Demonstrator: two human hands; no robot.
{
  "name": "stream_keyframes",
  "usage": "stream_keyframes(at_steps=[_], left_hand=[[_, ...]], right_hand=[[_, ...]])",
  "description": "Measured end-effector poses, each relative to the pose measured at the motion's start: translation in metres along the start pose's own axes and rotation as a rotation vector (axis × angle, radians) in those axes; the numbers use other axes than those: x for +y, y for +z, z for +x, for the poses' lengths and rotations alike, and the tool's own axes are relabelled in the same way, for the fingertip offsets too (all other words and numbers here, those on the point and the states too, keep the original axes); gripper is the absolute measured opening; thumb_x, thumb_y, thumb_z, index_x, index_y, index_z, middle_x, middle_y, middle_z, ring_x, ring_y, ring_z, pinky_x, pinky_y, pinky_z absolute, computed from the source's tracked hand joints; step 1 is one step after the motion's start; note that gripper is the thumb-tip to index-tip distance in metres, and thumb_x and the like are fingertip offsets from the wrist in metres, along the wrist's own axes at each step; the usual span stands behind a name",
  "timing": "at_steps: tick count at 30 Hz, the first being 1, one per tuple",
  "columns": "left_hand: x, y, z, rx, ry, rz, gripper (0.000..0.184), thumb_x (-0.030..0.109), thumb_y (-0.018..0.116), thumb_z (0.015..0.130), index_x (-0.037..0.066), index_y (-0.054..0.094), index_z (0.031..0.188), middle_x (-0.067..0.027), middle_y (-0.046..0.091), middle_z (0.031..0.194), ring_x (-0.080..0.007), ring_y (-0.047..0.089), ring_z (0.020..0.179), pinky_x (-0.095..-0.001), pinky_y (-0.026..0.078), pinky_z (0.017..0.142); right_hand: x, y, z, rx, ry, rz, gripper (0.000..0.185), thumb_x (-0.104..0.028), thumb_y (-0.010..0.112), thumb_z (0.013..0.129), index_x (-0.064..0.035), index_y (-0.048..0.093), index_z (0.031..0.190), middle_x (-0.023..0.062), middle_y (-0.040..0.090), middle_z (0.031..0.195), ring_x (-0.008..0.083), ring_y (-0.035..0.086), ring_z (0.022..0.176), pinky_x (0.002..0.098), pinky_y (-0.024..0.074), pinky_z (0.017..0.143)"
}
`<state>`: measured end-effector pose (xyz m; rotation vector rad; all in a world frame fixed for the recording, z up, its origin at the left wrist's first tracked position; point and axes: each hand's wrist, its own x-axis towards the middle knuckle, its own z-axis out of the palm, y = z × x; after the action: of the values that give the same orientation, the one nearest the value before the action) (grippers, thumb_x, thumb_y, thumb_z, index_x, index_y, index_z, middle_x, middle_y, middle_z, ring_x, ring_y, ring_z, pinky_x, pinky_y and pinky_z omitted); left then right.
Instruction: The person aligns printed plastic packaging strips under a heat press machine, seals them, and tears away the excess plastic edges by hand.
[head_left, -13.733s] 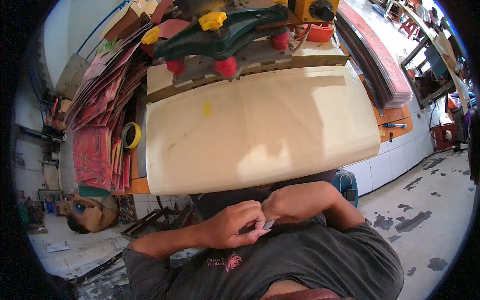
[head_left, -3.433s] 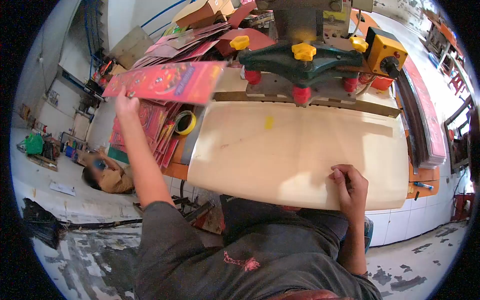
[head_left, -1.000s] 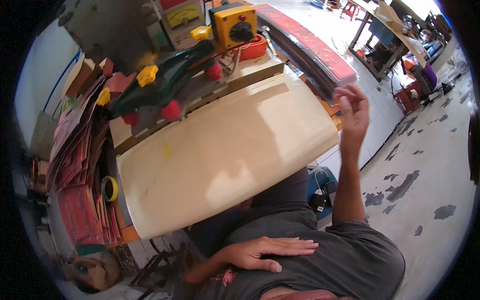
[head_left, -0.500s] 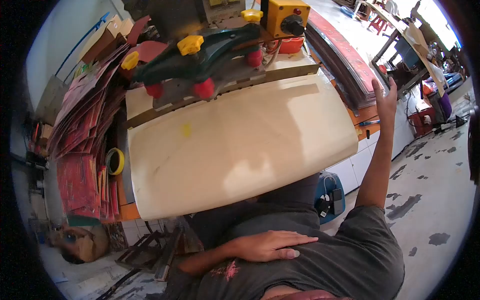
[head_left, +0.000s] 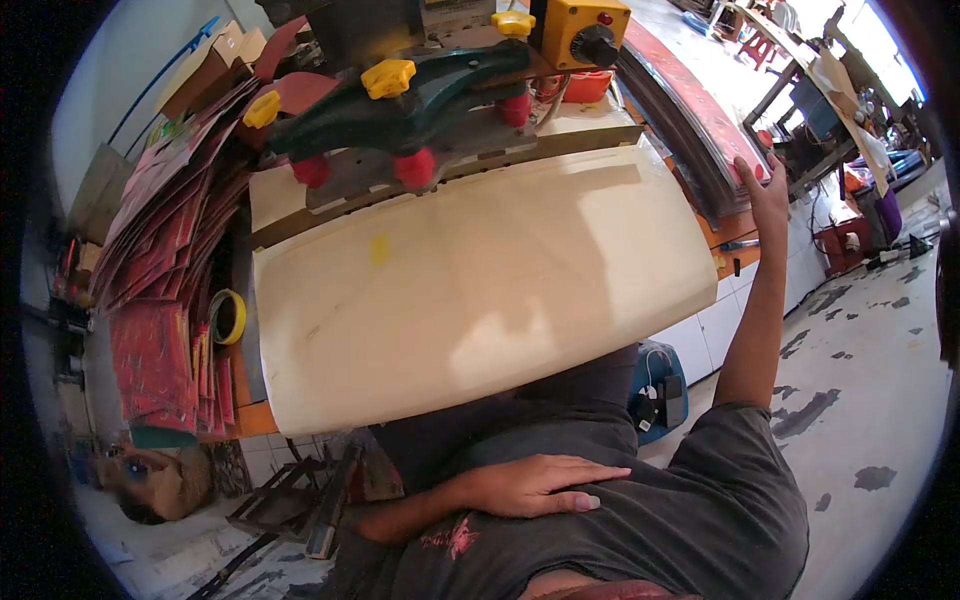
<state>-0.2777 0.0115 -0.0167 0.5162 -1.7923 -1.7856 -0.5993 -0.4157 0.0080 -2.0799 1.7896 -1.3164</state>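
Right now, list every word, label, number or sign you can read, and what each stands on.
None can be read.
Pink print on the shirt: too blurred.
Any marks around the dial on the yellow box: too small.
Red stack near the right hand: nothing legible.

From afar I see cream sheeting [head_left: 480,290] with a yellow patch [head_left: 380,249]; just before twelve, a dark-green bracket [head_left: 450,97], yellow knobs [head_left: 388,78], red feet [head_left: 414,168]; at nine, red-and-pink cards [head_left: 152,360]; between one and two, a pinkish-red stack [head_left: 690,95]; at six, a charcoal shirt [head_left: 620,525] with pink print [head_left: 461,538].
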Motion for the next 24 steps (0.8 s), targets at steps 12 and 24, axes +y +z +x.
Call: stream_keyframes(at_steps=[12, 24], left_hand=[[-0.002, -0.001, -0.003, 0.039, -0.001, -0.026, 0.059, 0.042, 0.048, 0.107, 0.008, 0.040, 0.155, -0.0210, 0.050, 0.150, -0.0362, 0.047, 0.139, -0.0414, 0.035, 0.117], [-0.007, -0.001, -0.008, 0.009, 0.004, 0.013, 0.064, 0.040, 0.051, 0.106, 0.004, 0.036, 0.156, -0.0181, 0.044, 0.156, -0.0340, 0.042, 0.144, -0.0434, 0.031, 0.120]], right_hand=[[-0.001, -0.014, 0.008, -0.148, 0.207, 0.020, 0.098, -0.062, 0.078, 0.080, 0.0123, 0.050, 0.137, 0.0301, 0.062, 0.128, 0.0347, 0.062, 0.120, 0.0421, 0.0477, 0.102], [0.006, -0.005, 0.005, -0.041, 0.143, 0.015, 0.085, -0.059, 0.077, 0.083, 0.0092, 0.057, 0.129, 0.0270, 0.064, 0.126, 0.0335, 0.061, 0.120, 0.0414, 0.0472, 0.101]])
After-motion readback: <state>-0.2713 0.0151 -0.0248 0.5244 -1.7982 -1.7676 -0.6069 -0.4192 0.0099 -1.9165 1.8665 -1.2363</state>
